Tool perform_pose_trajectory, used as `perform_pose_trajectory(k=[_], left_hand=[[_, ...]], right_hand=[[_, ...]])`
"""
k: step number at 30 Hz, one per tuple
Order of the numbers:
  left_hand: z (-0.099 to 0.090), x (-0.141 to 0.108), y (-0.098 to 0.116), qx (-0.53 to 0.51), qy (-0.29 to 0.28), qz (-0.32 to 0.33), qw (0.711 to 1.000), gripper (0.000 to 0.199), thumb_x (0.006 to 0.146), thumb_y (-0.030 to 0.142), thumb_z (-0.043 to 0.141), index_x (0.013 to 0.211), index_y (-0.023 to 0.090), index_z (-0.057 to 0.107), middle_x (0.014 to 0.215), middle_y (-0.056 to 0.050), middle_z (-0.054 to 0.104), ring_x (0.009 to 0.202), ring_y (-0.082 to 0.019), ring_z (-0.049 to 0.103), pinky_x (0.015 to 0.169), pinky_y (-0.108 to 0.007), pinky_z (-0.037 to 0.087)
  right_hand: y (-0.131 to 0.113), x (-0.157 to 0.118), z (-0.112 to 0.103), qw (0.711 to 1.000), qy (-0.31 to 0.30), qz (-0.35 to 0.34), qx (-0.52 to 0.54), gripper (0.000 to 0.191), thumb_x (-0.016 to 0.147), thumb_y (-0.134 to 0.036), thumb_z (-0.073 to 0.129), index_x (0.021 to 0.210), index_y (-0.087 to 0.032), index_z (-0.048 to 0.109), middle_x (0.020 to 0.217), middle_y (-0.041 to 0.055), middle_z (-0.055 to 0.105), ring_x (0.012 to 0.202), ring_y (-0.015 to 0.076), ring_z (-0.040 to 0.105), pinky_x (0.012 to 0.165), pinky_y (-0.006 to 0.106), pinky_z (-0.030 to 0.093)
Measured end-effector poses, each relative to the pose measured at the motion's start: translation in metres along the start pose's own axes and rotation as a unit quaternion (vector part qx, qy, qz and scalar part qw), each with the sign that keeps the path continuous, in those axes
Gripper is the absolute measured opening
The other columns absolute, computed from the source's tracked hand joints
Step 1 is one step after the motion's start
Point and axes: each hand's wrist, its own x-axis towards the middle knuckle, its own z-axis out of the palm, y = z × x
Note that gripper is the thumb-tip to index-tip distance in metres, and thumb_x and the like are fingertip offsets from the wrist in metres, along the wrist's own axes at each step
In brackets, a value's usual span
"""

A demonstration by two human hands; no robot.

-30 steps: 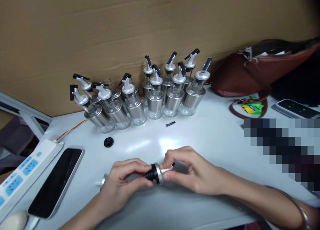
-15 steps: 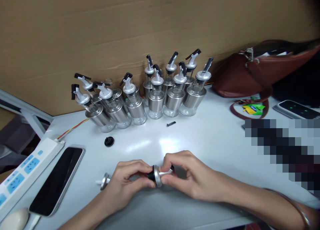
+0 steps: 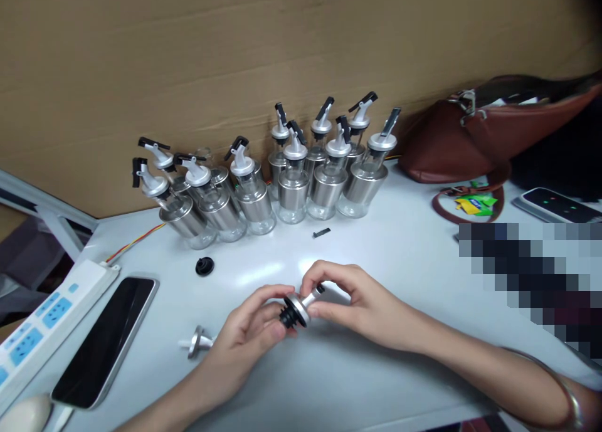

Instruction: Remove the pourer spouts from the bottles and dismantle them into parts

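Between my two hands, low in the middle of the head view, is a bottle pourer [image 3: 296, 310] with a silver collar and a black ribbed stopper. My left hand [image 3: 247, 335] curls round the stopper end, its thumb against the black ribs. The fingers of my right hand [image 3: 355, 300] pinch the silver spout on the other side. Left of my left hand lies a second silver pourer top [image 3: 201, 342], partly hidden. A loose black stopper [image 3: 204, 266] and a small black lever [image 3: 322, 233] rest on the white table [image 3: 395, 250].
Several glass-and-steel bottles [image 3: 294, 190] with pourers stand along the cardboard wall [image 3: 197, 62]. A phone [image 3: 106, 344] and a power strip [image 3: 47, 325] lie at left, with a pale mouse-like object [image 3: 26, 414]. At right are a brown bag [image 3: 437, 140] and a black-topped device [image 3: 559, 205].
The pourer has tilted, spout end up and stopper end towards me. My left fingers have loosened round the stopper, showing more ribs. Both hands have risen slightly in the view.
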Motion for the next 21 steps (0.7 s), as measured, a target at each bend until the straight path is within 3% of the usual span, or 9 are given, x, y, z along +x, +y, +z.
perform_pose_trajectory(k=[4,9,11,15,18,21], left_hand=[[-0.001,0.002,-0.001,-0.008,0.044,0.014,0.999,0.027,0.078,0.034,0.073,0.104,0.03,0.068,0.102,-0.001,0.063,0.09,-0.014,0.061,0.085,-0.025,0.049],[0.0,0.004,-0.005,-0.03,0.063,0.026,0.997,0.027,0.072,0.029,0.078,0.097,0.026,0.067,0.097,-0.001,0.058,0.091,-0.013,0.059,0.08,-0.019,0.047],[-0.001,0.004,-0.007,-0.045,0.054,0.014,0.997,0.027,0.073,0.025,0.078,0.096,0.025,0.063,0.095,0.0,0.058,0.084,-0.01,0.059,0.076,-0.018,0.046],[-0.001,0.004,-0.011,-0.033,0.046,0.028,0.998,0.025,0.073,0.019,0.076,0.092,0.022,0.06,0.093,0.0,0.053,0.085,-0.01,0.056,0.076,-0.018,0.045],[-0.001,0.004,-0.015,-0.003,0.044,0.042,0.998,0.023,0.072,0.015,0.075,0.09,0.021,0.062,0.095,0.0,0.051,0.092,-0.011,0.055,0.083,-0.019,0.044],[0.0,0.003,-0.018,0.011,0.033,0.036,0.999,0.024,0.073,0.016,0.075,0.091,0.022,0.06,0.1,-0.001,0.054,0.098,-0.013,0.056,0.087,-0.022,0.043]], right_hand=[[0.0,-0.001,0.004,0.997,0.028,-0.047,-0.059,0.011,0.084,-0.021,0.061,0.095,-0.02,0.061,0.099,0.0047,0.059,0.089,0.016,0.055,0.079,0.029,0.045],[0.002,0.0,-0.001,0.985,0.052,-0.043,-0.157,0.014,0.087,-0.022,0.056,0.1,-0.02,0.059,0.089,0.0039,0.059,0.078,0.0159,0.056,0.07,0.029,0.048],[0.01,0.004,-0.012,0.966,0.081,-0.048,-0.241,0.016,0.09,-0.02,0.049,0.104,-0.018,0.058,0.089,0.0062,0.061,0.08,0.018,0.058,0.072,0.032,0.048],[0.033,0.014,-0.041,0.894,0.144,-0.032,-0.424,0.022,0.091,-0.017,0.045,0.105,-0.015,0.062,0.094,0.0117,0.063,0.09,0.0268,0.059,0.08,0.042,0.048],[0.046,0.019,-0.054,0.859,0.13,0.006,-0.495,0.028,0.091,-0.015,0.045,0.113,-0.013,0.063,0.096,0.0134,0.062,0.091,0.029,0.057,0.081,0.044,0.048],[0.048,0.02,-0.054,0.844,0.104,0.019,-0.525,0.027,0.091,-0.018,0.048,0.111,-0.014,0.065,0.096,0.0134,0.061,0.089,0.0289,0.055,0.078,0.043,0.048]])
